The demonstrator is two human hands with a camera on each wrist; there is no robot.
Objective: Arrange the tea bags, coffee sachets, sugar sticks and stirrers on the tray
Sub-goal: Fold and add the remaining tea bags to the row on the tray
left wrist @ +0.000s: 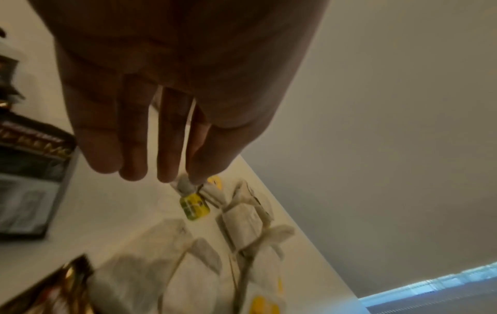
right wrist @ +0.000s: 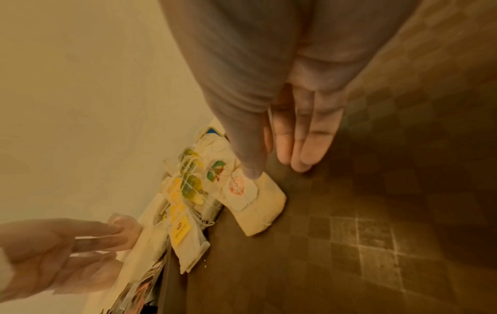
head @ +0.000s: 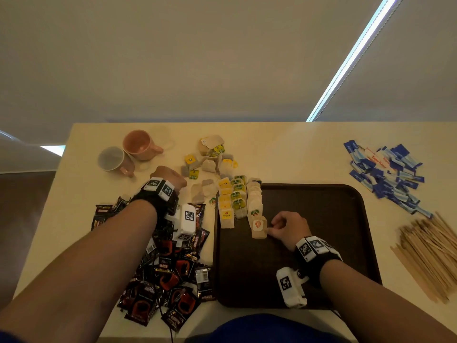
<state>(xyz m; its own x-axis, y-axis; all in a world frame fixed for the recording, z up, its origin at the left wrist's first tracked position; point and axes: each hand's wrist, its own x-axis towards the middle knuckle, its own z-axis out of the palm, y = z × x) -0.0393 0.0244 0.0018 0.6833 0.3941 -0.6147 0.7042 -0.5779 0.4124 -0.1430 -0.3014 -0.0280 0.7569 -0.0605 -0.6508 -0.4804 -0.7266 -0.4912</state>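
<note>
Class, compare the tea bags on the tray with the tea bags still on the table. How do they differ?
The tea bags on the tray lie in neat overlapping rows at the tray's left edge; the tea bags on the table lie scattered, at mixed angles. The right hand touches a tray bag; the left hand reaches the loose ones. Both groups carry paper tags.
</note>
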